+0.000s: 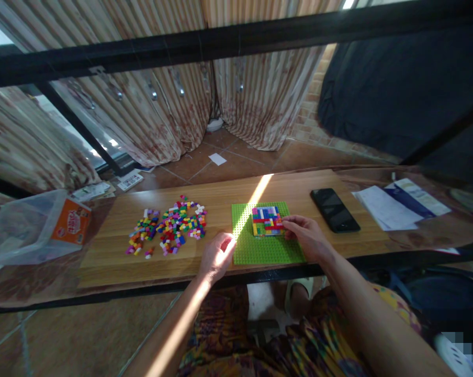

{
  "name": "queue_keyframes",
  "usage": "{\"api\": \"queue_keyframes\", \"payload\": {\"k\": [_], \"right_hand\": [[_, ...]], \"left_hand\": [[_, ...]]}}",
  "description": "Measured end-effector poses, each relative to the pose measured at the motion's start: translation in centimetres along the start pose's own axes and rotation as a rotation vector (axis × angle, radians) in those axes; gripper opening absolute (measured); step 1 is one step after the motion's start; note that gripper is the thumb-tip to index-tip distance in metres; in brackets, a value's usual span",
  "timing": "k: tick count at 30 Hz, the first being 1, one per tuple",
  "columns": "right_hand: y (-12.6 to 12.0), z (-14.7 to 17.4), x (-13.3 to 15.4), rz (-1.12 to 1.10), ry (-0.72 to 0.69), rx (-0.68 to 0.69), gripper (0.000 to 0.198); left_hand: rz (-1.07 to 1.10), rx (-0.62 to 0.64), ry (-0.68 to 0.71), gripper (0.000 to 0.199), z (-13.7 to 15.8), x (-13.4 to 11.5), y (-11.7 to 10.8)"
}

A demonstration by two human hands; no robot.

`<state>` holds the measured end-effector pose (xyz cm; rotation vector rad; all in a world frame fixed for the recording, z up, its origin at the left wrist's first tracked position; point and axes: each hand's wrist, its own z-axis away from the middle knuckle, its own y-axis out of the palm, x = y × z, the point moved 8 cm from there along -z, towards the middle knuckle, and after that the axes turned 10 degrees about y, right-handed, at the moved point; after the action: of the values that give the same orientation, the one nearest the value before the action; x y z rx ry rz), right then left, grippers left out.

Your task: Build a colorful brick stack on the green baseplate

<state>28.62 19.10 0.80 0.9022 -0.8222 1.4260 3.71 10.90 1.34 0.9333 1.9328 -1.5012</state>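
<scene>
On the green studded baseplate (266, 251) sits a low block of multicoloured building bricks (267, 221). My right hand (307, 236) reaches in from the right, thumb and forefinger pinched on a small brick at the block's right edge. The fingers partly cover that brick. At the baseplate's left edge is my left hand (217, 255), its fingers curled in and partly lit by a sun stripe. Whatever lies between those fingertips is too small to make out. Left of this hand, loose building bricks (181, 222) in many colours lie spread in a pile.
The wooden board (221, 191) carries all of this, with a black phone (334, 209) to the right. Papers (393, 204) lie beyond its right end. A clear plastic bin (28, 225) with an orange label stands at the left. A dark metal bar (260, 275) runs along the front edge.
</scene>
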Motion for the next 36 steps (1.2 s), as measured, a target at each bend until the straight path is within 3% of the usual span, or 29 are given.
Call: {"api": "queue_keyframes", "payload": {"k": [6,23,31,36], "right_hand": [[0.22,0.24,-0.14,0.002,0.004,0.051,0.038],[0.05,0.08,-0.81,-0.078,0.001,0.026,0.040],[0.37,0.15,-0.38,0.005,-0.016,0.029,0.042],[0.90,-0.38,-0.30,0.286,-0.021,-0.059,0.050]], "left_hand": [[0.018,0.008,-0.007,0.020,-0.02,0.17,0.17],[-0.023,-0.001,-0.019,0.021,-0.06,-0.23,-0.02],[-0.019,-0.001,-0.021,0.021,0.01,0.00,0.09],[-0.041,0.009,-0.028,0.021,0.05,0.15,0.24]]}}
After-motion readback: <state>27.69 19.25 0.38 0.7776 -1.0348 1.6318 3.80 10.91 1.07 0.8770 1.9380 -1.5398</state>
